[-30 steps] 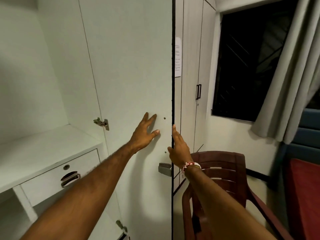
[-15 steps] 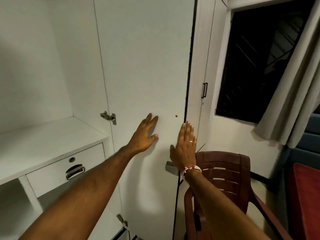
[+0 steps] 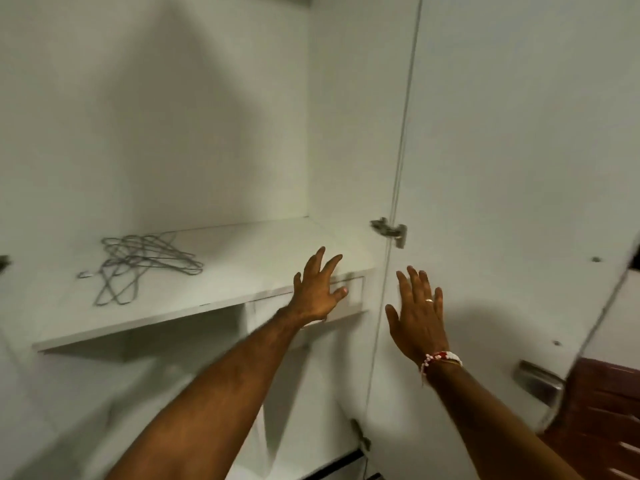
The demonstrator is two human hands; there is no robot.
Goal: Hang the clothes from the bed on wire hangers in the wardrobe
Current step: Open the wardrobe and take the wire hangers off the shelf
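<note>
head view: wardrobe door (image 3: pixel 502 168) open. risk: the tangled wire hangers (image 3: pixel 145 261) on the shelf (image 3: pixel 242 258) may snag together when lifted. left hand (image 3: pixel 317 289) spread, empty, over the shelf edge; right hand (image 3: pixel 417 313) spread, near the door. clothes not visible.

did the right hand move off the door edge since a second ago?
Yes. The right hand has gone from the open door's free edge, by the latch, leftward across its inner face toward the hinge.
</note>
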